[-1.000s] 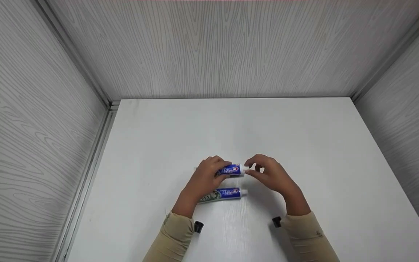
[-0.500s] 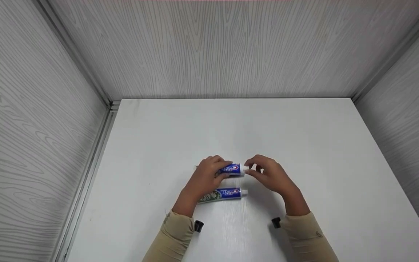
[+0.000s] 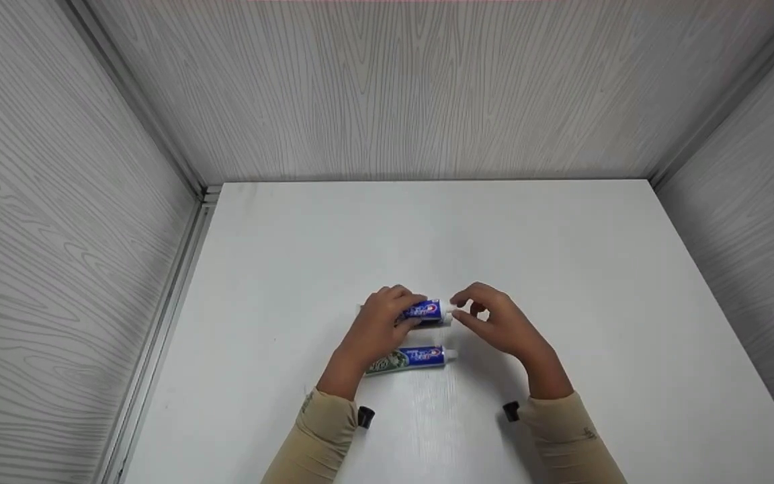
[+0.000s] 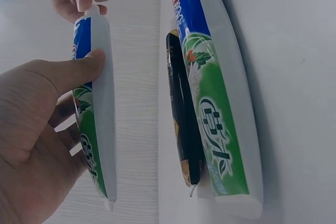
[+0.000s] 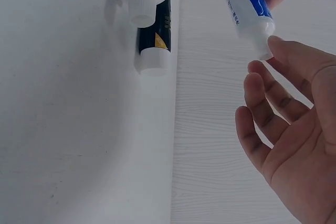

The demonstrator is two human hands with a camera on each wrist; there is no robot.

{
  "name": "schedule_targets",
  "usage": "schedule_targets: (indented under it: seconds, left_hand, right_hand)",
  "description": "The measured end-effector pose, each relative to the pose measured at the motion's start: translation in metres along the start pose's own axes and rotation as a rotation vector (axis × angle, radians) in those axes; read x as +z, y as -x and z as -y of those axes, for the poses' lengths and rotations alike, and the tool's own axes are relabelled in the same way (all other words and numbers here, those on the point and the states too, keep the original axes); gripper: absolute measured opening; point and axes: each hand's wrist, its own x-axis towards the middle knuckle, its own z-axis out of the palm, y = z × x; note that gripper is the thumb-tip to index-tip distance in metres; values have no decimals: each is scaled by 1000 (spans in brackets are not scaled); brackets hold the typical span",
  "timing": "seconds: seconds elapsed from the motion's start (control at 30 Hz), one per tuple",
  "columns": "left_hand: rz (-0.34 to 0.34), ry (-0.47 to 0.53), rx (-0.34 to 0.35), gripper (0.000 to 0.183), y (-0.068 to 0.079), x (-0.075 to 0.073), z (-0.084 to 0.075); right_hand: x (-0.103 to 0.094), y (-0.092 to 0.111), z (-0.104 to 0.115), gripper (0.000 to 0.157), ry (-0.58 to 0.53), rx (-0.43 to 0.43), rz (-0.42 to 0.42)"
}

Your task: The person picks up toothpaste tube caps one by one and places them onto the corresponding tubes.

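My left hand (image 3: 377, 326) grips a blue, green and white toothpaste tube (image 4: 104, 114) around its middle, thumb across the printed side. The tube's white cap (image 5: 261, 45) points right, toward my right hand (image 3: 498, 323). Thumb and forefinger of that right hand pinch the cap's end, and its other fingers are loosely bent. Nearer the body, a second toothpaste tube (image 3: 424, 357) of the same print lies on the table, its left end hidden by my left wrist in the head view. Beside it in the left wrist view lies a black tube (image 4: 181, 103) with gold markings.
The white table (image 3: 293, 255) carries the lying tubes. Wood-grain panels stand around it: a back wall (image 3: 387, 94), a left wall (image 3: 58, 235) and a right wall (image 3: 756, 222). Metal framing (image 3: 158, 363) runs along the left edge.
Both hands and the held toothpaste tube have shifted very slightly away from the body and to the left. The grip looks the same, and the lying tube has stayed in place.
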Motion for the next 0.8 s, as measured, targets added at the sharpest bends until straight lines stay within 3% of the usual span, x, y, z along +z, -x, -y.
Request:
schedule_targets:
  seconds: [0.27, 0.8]
  left_hand:
    - [-15, -56, -41, 38, 0, 0, 10]
    - [-56, -93, -133, 38, 9, -9, 45]
  right_hand:
    - [1, 1, -4, 17, 11, 25, -26]
    - [4, 2, -7, 15, -7, 34, -9]
